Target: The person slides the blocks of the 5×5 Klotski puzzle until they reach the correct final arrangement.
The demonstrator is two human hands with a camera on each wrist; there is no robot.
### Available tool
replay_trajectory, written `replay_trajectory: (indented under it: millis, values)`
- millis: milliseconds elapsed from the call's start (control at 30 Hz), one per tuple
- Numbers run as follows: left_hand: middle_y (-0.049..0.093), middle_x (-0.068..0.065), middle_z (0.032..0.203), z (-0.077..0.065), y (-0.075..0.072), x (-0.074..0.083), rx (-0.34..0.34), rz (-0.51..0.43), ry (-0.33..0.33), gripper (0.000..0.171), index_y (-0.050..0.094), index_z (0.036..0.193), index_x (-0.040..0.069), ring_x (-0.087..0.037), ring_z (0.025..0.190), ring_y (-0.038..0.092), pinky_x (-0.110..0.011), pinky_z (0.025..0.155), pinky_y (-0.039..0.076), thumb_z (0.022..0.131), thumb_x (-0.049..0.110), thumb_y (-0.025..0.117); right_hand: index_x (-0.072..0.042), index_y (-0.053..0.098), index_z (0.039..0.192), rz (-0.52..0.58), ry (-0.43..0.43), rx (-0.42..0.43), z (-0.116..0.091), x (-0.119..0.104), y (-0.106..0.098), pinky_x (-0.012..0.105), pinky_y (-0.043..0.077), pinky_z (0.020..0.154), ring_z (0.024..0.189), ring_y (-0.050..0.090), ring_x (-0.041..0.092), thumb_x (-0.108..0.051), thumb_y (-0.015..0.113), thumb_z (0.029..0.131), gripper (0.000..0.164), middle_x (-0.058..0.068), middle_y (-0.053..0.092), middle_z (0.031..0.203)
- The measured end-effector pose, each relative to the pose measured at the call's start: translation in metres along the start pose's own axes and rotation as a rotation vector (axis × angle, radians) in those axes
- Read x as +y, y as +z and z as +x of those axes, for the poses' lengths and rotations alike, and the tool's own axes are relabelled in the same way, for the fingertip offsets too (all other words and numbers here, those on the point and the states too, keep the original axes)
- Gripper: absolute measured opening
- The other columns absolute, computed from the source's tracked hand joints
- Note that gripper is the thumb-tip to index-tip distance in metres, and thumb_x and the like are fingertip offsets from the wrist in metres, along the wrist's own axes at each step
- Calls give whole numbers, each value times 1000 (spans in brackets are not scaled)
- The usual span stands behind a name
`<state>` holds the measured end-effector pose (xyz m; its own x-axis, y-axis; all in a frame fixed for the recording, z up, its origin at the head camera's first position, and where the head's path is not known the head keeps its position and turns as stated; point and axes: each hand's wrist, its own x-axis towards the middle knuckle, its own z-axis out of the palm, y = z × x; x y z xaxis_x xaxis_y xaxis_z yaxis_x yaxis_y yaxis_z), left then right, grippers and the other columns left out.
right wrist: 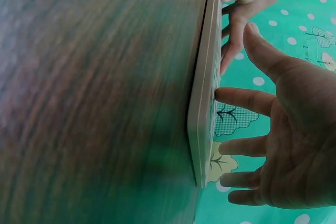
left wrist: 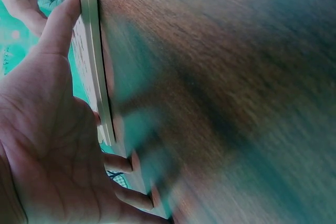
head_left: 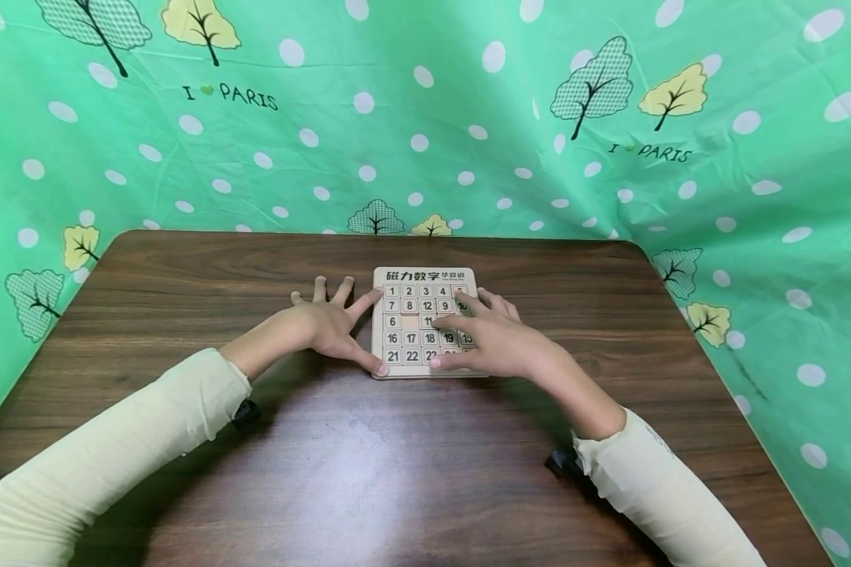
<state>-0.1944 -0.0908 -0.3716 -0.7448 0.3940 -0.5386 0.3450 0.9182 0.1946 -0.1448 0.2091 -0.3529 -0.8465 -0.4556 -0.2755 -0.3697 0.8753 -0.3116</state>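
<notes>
A number slide puzzle (head_left: 420,372), a pale square board of numbered tiles, lies flat on the table. Its third row has a gap (head_left: 410,322) between tile 6 (head_left: 392,321) and tile 11 (head_left: 428,321). My left hand (head_left: 324,327) spreads along the board's left side, its thumb on the lower left corner and its index finger at the upper left edge. Over the right-hand tiles hovers my right hand (head_left: 499,339), its index fingertip on tile 11. In the right wrist view, the right thumb (right wrist: 262,51) stands off the board. That hand hides several right-hand tiles.
The dark wood-grain table (head_left: 312,488) extends around the board. A green dotted curtain (head_left: 397,71) with printed trees hangs behind and beside it. Black straps (head_left: 563,463) show under both pale sleeves (head_left: 670,480).
</notes>
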Motion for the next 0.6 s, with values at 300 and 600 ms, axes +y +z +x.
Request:
replay_trajectory:
  millis: [300,600]
  values:
    - [-13,-25,189,0,-1,0,0,5,-2,141,-7,182,40,-68,168,-14,-97,123,5,80,96,73,-36,57,167,-8,-30,-19,7,-9,4,81,16,135,172,14,61,-72,76,98,80,23,25,187]
    - [-13,-25,189,1,-1,0,4,9,3,141,-6,182,40,-69,168,-13,-98,122,8,80,96,73,-39,54,169,-8,-17,-43,12,-12,5,81,14,136,175,9,56,-73,75,98,82,20,22,189]
